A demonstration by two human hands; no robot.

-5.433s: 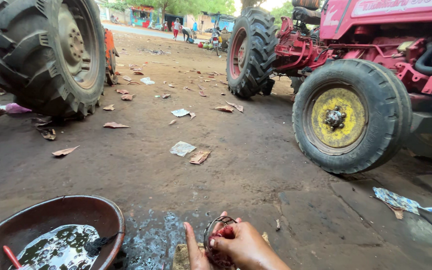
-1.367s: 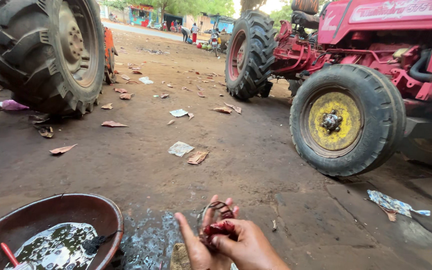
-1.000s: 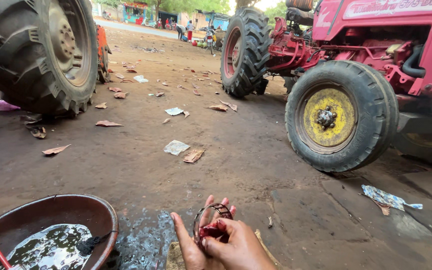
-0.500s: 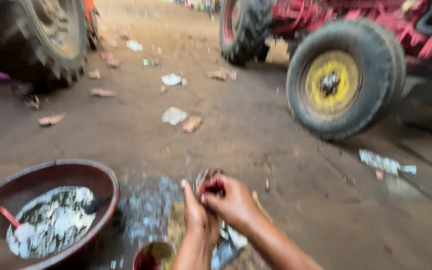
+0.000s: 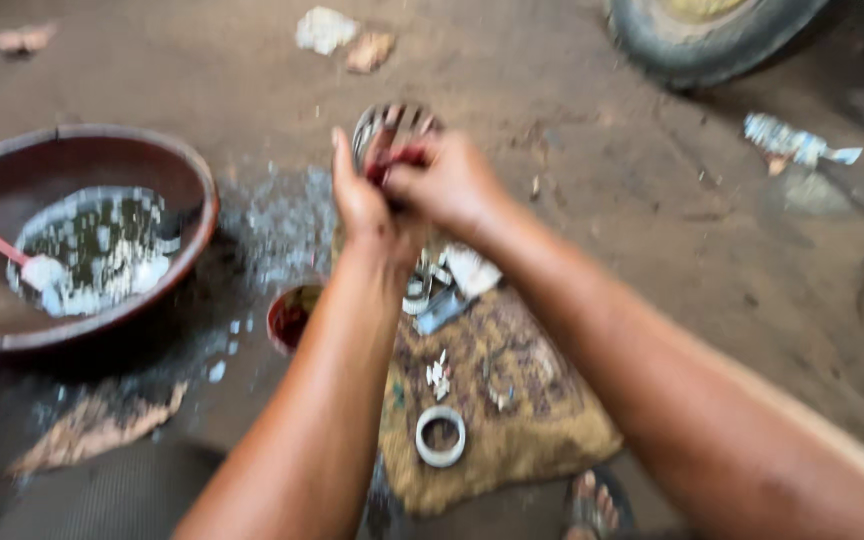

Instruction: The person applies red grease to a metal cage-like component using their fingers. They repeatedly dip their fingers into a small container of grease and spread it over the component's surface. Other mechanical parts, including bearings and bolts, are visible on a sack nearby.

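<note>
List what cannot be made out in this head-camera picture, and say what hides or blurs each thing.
- Ring-shaped part: blurred, half covered by both hands.
- Left hand and right hand: grip smeared by motion.
- Tyre: cut off by the top edge.
- Small bits on the cloth: too blurred.

Blurred view looking down at dirt ground. Two bare hands meet in the middle: the left hand and right hand together grip a round metal bearing cage smeared with red grease. Near them lies a brown cloth holding a metal ring. At left sits a brown basin of dark liquid. A tyre is far right.
</note>
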